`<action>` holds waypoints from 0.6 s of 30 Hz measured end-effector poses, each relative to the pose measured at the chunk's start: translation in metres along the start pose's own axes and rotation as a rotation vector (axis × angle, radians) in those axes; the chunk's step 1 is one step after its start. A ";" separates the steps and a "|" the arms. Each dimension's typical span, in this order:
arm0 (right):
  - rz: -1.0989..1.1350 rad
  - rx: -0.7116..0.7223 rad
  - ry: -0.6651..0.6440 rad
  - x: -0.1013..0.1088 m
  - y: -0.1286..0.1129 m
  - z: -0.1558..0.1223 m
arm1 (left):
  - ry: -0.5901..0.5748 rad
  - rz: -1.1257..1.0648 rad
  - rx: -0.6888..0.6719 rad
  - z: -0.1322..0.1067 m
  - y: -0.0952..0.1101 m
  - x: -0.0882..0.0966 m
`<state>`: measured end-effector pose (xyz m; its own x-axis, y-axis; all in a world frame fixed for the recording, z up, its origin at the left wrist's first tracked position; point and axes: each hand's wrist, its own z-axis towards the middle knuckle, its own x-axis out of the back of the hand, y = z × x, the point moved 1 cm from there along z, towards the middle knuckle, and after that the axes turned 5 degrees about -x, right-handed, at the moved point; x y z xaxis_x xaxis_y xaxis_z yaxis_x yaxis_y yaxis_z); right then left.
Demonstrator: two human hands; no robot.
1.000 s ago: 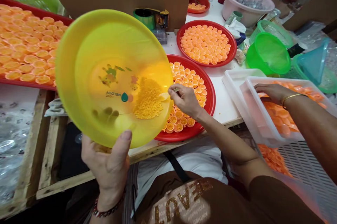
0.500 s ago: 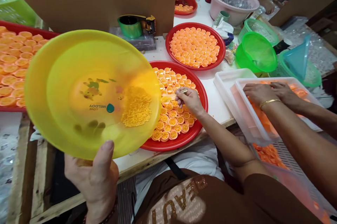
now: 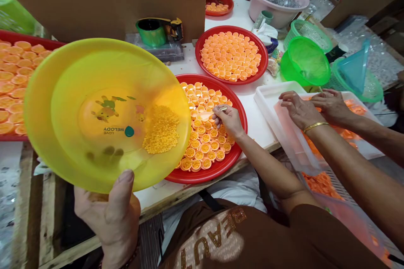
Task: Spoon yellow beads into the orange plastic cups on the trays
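Note:
My left hand (image 3: 109, 214) grips the lower rim of a tilted translucent yellow basin (image 3: 72, 92), thumb on top and fingers behind. Small yellow beads (image 3: 162, 130) lie heaped in the basin's right side. My right hand (image 3: 229, 119) pinches a small spoon (image 3: 223, 108) over a round red tray (image 3: 241, 134). The spoon's pale bowl points left, above the cups. Small orange cups (image 3: 205, 147) fill this tray; those toward the front have yellow beads inside, while those at the back look unfilled. The basin hides the tray's left part.
Another red tray of orange cups (image 3: 232, 56) stands behind, and a red tray (image 3: 34, 37) is at left. A tape dispenser (image 3: 154, 33) rests by the cardboard. At right, a co-worker's hands (image 3: 299, 109) are over a white bin (image 3: 268, 92), near a green basin (image 3: 304, 60).
The spoon held yellow beads earlier; its bowl now looks pale and mostly without them. The co-worker's hands have lifted and shifted over the bin. The view has moved slightly.

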<state>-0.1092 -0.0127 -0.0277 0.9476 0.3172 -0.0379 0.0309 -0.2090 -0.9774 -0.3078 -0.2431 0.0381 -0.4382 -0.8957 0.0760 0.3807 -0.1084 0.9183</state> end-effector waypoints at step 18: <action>0.215 -0.255 -0.230 -0.024 -0.004 -0.004 | -0.075 -0.096 0.106 -0.004 -0.010 -0.018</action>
<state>-0.1308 -0.0230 -0.0219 0.8461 0.4337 -0.3098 -0.0552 -0.5068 -0.8603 -0.3005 -0.2273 0.0262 -0.5294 -0.8483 0.0108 0.2477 -0.1424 0.9583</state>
